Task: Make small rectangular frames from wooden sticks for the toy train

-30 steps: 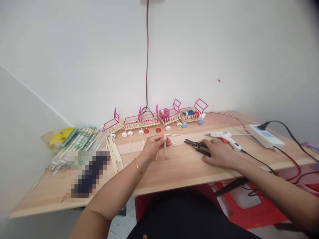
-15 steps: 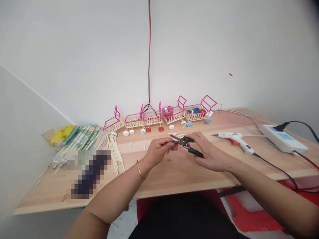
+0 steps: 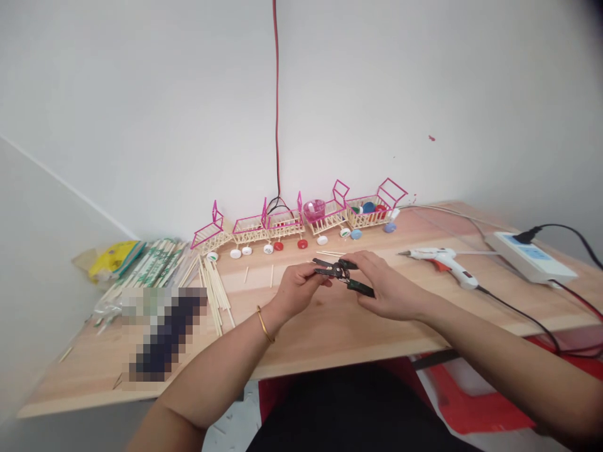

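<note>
My right hand [image 3: 391,285] is wrapped round the dark green handles of a pair of wire-stripper pliers [image 3: 337,270], whose black jaws point left, spread apart. At the jaws, my left hand [image 3: 299,289] is closed in a pinch on a thin wooden stick, mostly hidden by the fingers and the tool. Two short cut sticks [image 3: 272,276] lie on the table to the left of the hands. A few more sticks [image 3: 330,253] rest just behind the pliers. Further left is a loose pile of long wooden sticks [image 3: 215,292].
Several small stick-built carts [image 3: 277,221] with pink rims and bottle-cap wheels line the wall. A white glue gun [image 3: 445,260] and a power strip [image 3: 530,256] with cables occupy the right of the wooden table [image 3: 330,345]. Packaged sticks [image 3: 151,267] and a blurred-out dark object [image 3: 172,333] are left.
Both hands and the pliers have shifted slightly left in view, partly with the camera. The stick end seen below my left fingers is now hidden.
</note>
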`<state>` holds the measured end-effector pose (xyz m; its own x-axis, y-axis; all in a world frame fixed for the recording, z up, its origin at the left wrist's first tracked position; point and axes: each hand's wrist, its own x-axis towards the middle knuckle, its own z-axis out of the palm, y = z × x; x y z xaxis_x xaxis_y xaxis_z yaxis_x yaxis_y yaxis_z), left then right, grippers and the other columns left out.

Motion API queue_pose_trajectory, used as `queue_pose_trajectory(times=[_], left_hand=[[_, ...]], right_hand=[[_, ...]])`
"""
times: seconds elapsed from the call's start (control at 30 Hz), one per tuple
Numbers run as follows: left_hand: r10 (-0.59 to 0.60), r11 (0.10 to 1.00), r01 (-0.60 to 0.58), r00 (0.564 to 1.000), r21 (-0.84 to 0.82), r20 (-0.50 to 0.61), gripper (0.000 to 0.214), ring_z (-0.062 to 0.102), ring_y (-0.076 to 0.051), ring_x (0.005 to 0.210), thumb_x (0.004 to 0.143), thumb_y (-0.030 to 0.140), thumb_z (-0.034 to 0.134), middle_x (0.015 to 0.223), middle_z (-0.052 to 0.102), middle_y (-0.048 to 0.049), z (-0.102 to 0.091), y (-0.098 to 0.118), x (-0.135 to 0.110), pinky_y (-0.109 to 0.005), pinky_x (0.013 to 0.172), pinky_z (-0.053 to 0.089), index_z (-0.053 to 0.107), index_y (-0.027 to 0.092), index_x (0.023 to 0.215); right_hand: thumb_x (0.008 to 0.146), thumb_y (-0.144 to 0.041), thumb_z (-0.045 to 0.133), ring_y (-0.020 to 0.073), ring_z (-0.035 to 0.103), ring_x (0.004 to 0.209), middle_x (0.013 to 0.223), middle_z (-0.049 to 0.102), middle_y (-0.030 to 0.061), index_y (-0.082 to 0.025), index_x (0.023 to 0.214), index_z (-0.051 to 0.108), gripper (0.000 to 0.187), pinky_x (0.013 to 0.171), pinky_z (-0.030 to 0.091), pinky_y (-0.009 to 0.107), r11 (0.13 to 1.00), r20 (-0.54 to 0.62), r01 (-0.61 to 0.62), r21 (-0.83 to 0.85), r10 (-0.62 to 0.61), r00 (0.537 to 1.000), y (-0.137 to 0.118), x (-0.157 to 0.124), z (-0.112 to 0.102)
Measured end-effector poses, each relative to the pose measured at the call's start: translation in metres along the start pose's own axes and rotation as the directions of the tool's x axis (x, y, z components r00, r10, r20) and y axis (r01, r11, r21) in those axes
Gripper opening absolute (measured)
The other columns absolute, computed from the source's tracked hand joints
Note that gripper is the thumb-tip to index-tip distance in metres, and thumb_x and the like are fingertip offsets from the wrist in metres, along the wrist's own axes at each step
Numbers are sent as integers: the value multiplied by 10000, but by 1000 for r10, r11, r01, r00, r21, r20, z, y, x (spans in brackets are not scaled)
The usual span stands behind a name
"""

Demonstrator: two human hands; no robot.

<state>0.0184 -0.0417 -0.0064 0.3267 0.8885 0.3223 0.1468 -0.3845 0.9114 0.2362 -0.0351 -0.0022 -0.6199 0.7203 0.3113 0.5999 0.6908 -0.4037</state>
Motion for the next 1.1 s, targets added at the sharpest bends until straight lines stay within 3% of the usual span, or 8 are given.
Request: queue_pose_trajectory(times=[0.17,0.3,0.43,0.6,0.87,1.1], left_hand=[[78,980,-69,996,189,-39,225,601,-137,660,833,256,517,671,649,-31,1,0,-1,-236,658,452,661,162,688],[30,986,-18,997,166,-70,237,516,-106,578,851,274,480,602,564,0,4,-4,-2,-213,590,408,635,151,721],[59,983,-41,993,177,-100,253,509,-112,655,860,293,468,677,562,-10,6,-5,-2,-219,640,401,603,146,704],[36,984,-22,996,174,-76,262,500,-114,654,855,309,476,675,557,-8,2,-2,-1,-224,649,391,590,146,684],[42,994,-48,997,102,60,256,481,-114,654,832,310,508,653,528,-4,-2,-4,0,-226,649,373,557,140,647],[-84,990,94,992,-109,98,270,405,-95,607,814,366,544,631,488,4,-3,-7,1,-230,598,320,598,134,687]], right_hand=[[668,-157,541,280,498,985,1061,539,149,-135,1219,405,568,867,404,424,998,5,55,-18,-55,998,8,8,11],[666,-116,519,235,520,863,942,553,106,-155,1081,457,422,773,425,355,995,15,99,21,-99,995,12,13,13],[680,-119,507,206,521,765,866,551,82,-164,982,463,309,676,420,309,999,18,42,29,-43,999,14,14,13],[687,-110,499,204,534,821,945,561,90,-173,1037,452,359,715,422,300,998,20,32,58,-33,999,12,14,10],[682,-135,509,191,521,735,849,555,68,-172,966,464,290,655,413,290,999,86,50,17,-51,995,12,6,4],[630,-130,546,261,483,931,1024,523,143,-124,1164,434,545,826,401,401,995,-17,84,-58,-85,996,8,6,4]])
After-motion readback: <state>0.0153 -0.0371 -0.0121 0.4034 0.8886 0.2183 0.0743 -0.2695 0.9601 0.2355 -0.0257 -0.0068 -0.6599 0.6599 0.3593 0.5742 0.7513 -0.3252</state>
